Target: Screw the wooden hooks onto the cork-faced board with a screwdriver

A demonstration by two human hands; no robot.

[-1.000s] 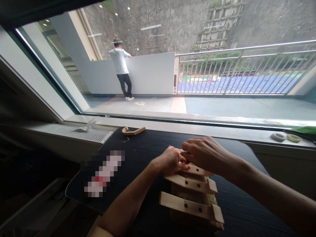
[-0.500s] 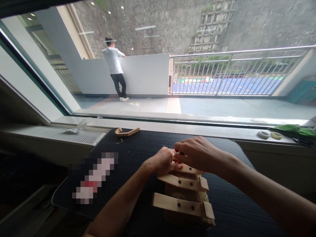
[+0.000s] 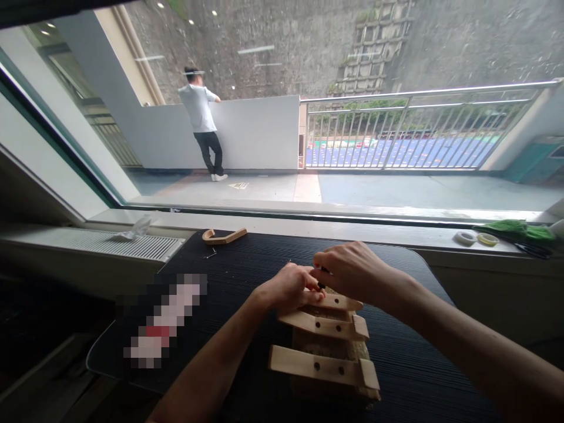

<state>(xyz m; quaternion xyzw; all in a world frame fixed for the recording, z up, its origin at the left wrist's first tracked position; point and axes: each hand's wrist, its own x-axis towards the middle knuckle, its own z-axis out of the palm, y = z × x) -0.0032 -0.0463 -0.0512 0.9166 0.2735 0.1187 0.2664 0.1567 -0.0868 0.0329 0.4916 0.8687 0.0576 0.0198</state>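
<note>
My right hand (image 3: 348,267) is closed around a dark-handled screwdriver (image 3: 323,281), mostly hidden by the fingers and pointing down. Beneath it, my left hand (image 3: 295,288) grips the farthest mounted wooden hook (image 3: 341,301), its fingertips close to the tool's lower end. Nearer to me, a second wooden hook (image 3: 328,325) and a third wooden hook (image 3: 304,360) lie across a rough wooden board (image 3: 324,346). Each of these two shows a pair of dark holes or screw heads; I cannot tell which.
A loose curved wooden hook (image 3: 227,237) and some screws (image 3: 211,254) lie on the black table (image 3: 247,258). Tape rolls (image 3: 466,238) and a green cloth (image 3: 520,230) are on the sill. Crumpled plastic (image 3: 136,228) rests at left. A person (image 3: 202,117) stands beyond the window.
My right wrist has turned slightly, and more of the screwdriver shows between my hands. The whole view has shifted a little; my left hand keeps its place on the hook.
</note>
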